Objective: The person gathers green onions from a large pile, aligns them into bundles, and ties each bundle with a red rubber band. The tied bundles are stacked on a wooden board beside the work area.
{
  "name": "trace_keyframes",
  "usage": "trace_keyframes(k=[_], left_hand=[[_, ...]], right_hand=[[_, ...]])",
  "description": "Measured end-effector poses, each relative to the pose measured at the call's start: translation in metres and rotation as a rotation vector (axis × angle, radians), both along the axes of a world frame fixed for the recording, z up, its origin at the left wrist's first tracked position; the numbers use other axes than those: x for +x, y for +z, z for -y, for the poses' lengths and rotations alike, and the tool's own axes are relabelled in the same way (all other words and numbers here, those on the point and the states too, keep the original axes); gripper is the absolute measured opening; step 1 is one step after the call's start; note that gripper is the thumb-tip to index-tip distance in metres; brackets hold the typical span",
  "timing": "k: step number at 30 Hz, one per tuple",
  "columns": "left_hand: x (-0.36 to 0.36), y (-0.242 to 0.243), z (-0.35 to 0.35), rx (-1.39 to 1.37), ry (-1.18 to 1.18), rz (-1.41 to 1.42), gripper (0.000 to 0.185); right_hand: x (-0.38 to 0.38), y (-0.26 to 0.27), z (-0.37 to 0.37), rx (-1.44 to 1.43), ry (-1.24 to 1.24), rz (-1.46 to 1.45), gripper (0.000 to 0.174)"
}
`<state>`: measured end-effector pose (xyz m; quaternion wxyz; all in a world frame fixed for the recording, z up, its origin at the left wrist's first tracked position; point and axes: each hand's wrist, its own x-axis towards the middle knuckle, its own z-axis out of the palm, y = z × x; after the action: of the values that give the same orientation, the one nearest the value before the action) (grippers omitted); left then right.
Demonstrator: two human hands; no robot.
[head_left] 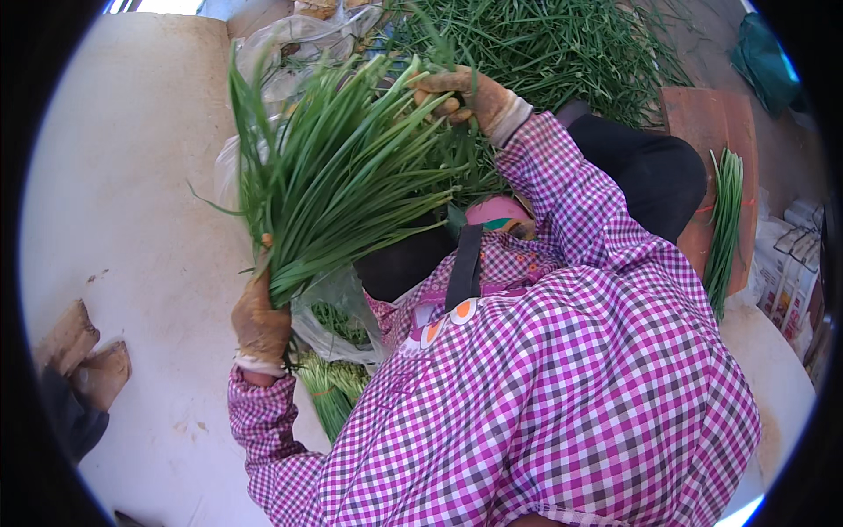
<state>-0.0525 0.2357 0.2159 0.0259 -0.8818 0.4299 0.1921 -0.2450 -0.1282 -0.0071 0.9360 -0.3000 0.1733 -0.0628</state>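
My left hand [259,323], in a soiled tan glove, grips a large bunch of long green stalks [342,171], which look like garlic chives. The stalks fan out up and to the right, their paler ends near the top. At that upper right side is my right hand [464,99], also gloved, its fingers curled on a few thin green strands. Beneath my left forearm and the bunch, chives tied with a red band [323,388] lie beside a clear plastic bag [339,329] with greens inside.
A heap of loose chives [560,46] spreads ahead. On the right, a banded bundle [724,224] rests on a reddish-brown board [714,118]. Clear plastic [296,43] lies ahead-left. A pale, stained board [145,165] extends left, with brown block-like pieces [82,349] near its edge.
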Motion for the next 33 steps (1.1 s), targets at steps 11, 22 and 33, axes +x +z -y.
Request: trace_keyframes(k=[11,22,33], left_hand=[[0.032,-0.081,-0.088,0.063,0.146,-0.144,0.071],[0.025,-0.071,-0.076,0.088,0.168,-0.21,0.071],[0.01,-0.066,-0.07,0.143,0.21,-0.216,0.081]], right_hand=[[-0.119,-0.047,0.019,-0.085,-0.223,-0.486,0.041],[-0.03,0.01,-0.037,-0.051,-0.267,-0.368,0.02],[-0.078,0.023,-0.119,-0.007,0.49,-0.4,0.033]])
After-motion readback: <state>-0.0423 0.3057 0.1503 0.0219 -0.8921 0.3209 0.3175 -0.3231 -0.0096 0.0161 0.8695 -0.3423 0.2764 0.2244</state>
